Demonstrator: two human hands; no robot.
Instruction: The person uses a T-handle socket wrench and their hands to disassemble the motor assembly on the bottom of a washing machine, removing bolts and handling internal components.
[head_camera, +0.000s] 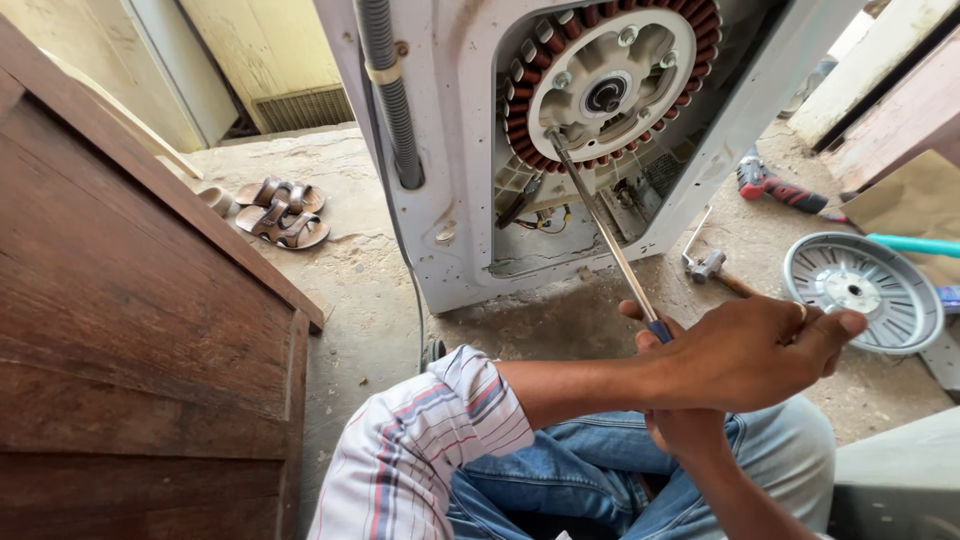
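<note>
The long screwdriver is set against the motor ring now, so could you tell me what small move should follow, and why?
Probably a steady turn of the screwdriver. Its tip sits at the lower left edge of the motor ring, and both the left hand and the right hand are closed on the handle, so the grip looks ready.

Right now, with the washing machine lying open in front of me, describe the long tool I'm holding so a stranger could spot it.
Find the white washing machine tipped over on the concrete floor, its round copper-wound motor exposed. A long screwdriver runs from the motor's lower left edge back to both hands, the left hand on top. Its thin silver shaft and blue handle set it apart from the hammer and red-and-black tool lying nearby.
</note>
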